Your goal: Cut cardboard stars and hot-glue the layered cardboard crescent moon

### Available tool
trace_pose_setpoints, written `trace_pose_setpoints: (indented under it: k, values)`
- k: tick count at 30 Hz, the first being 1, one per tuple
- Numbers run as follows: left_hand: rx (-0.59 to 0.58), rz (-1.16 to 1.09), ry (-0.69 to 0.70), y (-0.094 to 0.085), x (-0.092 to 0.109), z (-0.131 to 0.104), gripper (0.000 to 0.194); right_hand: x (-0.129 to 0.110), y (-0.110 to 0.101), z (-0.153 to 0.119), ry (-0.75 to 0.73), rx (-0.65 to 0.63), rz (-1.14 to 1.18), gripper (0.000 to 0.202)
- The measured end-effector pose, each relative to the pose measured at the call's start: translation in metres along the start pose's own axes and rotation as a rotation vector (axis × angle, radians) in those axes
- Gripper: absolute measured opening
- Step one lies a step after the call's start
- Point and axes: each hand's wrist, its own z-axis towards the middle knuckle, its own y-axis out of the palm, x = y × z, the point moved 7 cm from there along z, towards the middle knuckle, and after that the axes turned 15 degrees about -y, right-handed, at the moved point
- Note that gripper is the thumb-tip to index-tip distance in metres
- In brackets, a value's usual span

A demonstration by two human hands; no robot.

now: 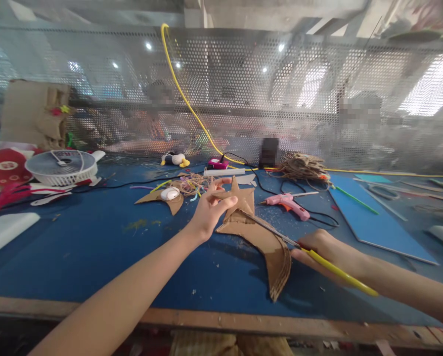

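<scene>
My left hand (214, 207) pinches a small star cut from brown cardboard (246, 199) between thumb and fingers. Below the star lies a curved, crescent-like piece of layered cardboard (277, 264); whether the two are joined I cannot tell. My right hand (320, 249) is closed around a long, thin metal tool with a yellow handle (340, 277), which looks like long-nose pliers. Its narrow metal end reaches left across the cardboard to the star's lower edge. Just beyond, a pink glue gun (288, 204) rests on the blue table.
Another cardboard piece (153, 197) carries a white earbud-like case (170, 194) beside tangled string (195, 184). Farther back are a twine bundle (303, 168) and a perforated metal screen (221, 94). On the right lies a blue board (380, 222); on the left, a white spool (62, 168).
</scene>
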Motion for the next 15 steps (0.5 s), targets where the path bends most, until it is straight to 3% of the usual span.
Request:
trace_pose_setpoints:
  k: [10, 15]
  values:
    - [-0.054, -0.027, 0.006, 0.007, 0.0, -0.004, 0.011, -0.021, -0.013, -0.004, -0.004, -0.076, 0.086, 0.051]
    - [-0.026, -0.006, 0.079, 0.005, 0.011, -0.007, 0.012, -0.025, -0.013, -0.002, -0.01, 0.027, 0.042, 0.057]
